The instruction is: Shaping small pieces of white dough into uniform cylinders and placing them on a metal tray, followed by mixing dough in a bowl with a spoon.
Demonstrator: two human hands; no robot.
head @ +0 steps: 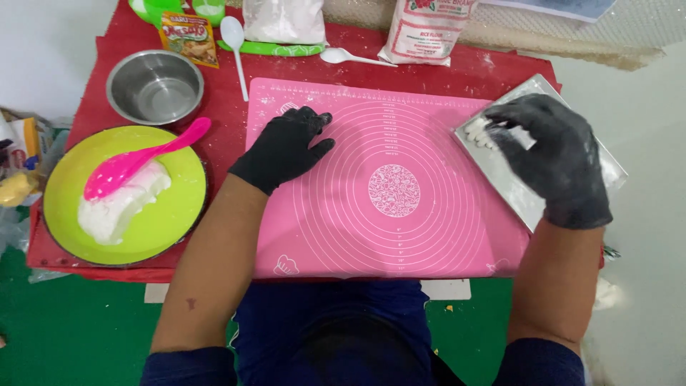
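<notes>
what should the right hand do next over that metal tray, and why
Probably lift clear of the metal tray. The right hand hovers over small white pieces lined up there, its fingers bent, while the left hand rests flat on the bare pink mat.

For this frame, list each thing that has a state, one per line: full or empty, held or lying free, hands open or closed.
Left hand: gloved, flat on the pink mat, holding nothing.
Right hand: gloved, over the metal tray, fingers at small white pieces.
Steel bowl: empty.
Green bowl: holds white dough and a pink spoon.
White spoon: lying free.
Flour bag: upright.
</notes>
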